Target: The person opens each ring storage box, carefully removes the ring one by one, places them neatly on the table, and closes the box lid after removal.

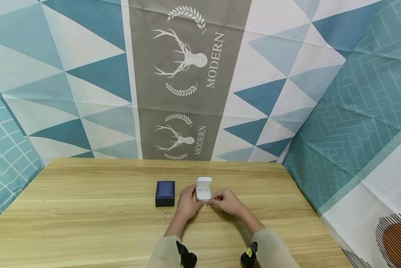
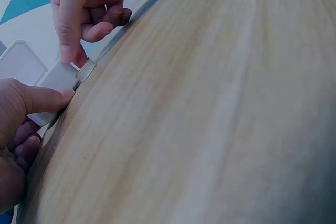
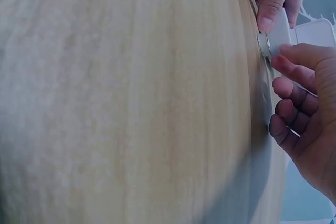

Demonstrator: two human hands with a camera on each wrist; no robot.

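Observation:
A small white ring box [image 1: 203,193] stands on the table with its lid raised. My left hand [image 1: 187,204] grips it from the left, the thumb along its front side and the fingers by its far left side. A thin metal ring [image 1: 208,206] is low at the box's front, close to the tabletop. My right hand [image 1: 228,202] pinches at its edge with thumb and index finger, the other fingers curled. In the right wrist view the ring [image 3: 264,44] shows between the left thumb and the right fingertips. The box's inside shows white, with nothing visible in it.
A dark blue box [image 1: 165,193] with its lid down stands left of my left hand. In front of it, a second ring [image 1: 167,214] lies flat on the wooden table [image 1: 96,223]. Patterned cloth [image 1: 96,78] hangs behind the table and along both sides.

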